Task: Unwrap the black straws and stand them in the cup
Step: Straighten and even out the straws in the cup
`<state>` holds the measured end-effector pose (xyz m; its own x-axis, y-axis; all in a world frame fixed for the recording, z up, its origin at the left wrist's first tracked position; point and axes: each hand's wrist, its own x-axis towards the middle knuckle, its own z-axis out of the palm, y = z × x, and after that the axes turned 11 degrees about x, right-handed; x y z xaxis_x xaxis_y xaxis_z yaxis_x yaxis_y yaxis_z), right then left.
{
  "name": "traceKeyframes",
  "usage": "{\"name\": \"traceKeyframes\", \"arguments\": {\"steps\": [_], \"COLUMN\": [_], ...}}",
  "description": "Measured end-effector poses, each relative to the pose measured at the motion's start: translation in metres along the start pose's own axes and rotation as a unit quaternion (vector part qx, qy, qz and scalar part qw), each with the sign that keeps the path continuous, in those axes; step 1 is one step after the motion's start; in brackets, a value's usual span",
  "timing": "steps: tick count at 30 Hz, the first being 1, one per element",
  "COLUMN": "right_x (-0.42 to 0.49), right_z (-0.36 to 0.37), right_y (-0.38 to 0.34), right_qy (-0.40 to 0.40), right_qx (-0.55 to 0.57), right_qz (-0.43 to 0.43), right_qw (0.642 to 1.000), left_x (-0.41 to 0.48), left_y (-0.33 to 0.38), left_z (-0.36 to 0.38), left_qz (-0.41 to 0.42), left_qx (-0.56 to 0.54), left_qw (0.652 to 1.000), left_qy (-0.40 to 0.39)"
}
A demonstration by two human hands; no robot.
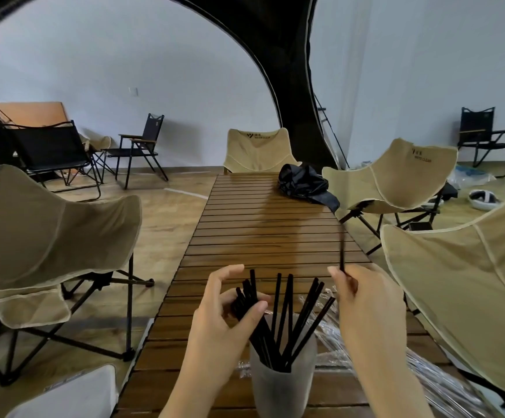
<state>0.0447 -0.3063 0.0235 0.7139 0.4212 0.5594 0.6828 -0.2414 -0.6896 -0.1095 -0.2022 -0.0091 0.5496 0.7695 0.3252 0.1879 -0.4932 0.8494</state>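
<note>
Inside the frosted cup stand black straws; left grip clasps some, right grip pinches one.

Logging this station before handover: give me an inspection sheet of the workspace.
Surface: slatted wooden table.
Job's things: frosted cup at the near edge, black straws standing in it; one loose straw raised above the table.
Clutter: clear wrappers right of the cup; black bundle at the far end.
Grips: left hand holds several straws near their tops; right hand pinches the loose straw.
Cables: nothing seen.
Surroundings: beige folding chairs round the table, black chairs by the wall, tent canopy overhead.
</note>
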Motion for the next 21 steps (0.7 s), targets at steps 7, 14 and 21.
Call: {"name": "traceKeyframes", "arguments": {"steps": [7, 14, 21], "right_x": [0.009, 0.006, 0.005], "right_z": [-0.005, -0.004, -0.005], "right_y": [-0.005, -0.017, -0.022], "right_qy": [-0.032, -0.136, -0.185], "right_qx": [0.214, 0.253, 0.19], "right_qz": [0.068, 0.049, 0.005], "right_qw": [0.974, 0.957, 0.964], "left_x": [0.001, 0.002, 0.002], "left_y": [-0.005, -0.008, -0.013], "left_z": [0.0, 0.002, 0.003], "left_qz": [0.013, -0.002, -0.001], "left_qx": [0.035, 0.052, 0.059], "left_qw": [0.999, 0.998, 0.997], "left_qy": [-0.009, -0.031, -0.046]}}
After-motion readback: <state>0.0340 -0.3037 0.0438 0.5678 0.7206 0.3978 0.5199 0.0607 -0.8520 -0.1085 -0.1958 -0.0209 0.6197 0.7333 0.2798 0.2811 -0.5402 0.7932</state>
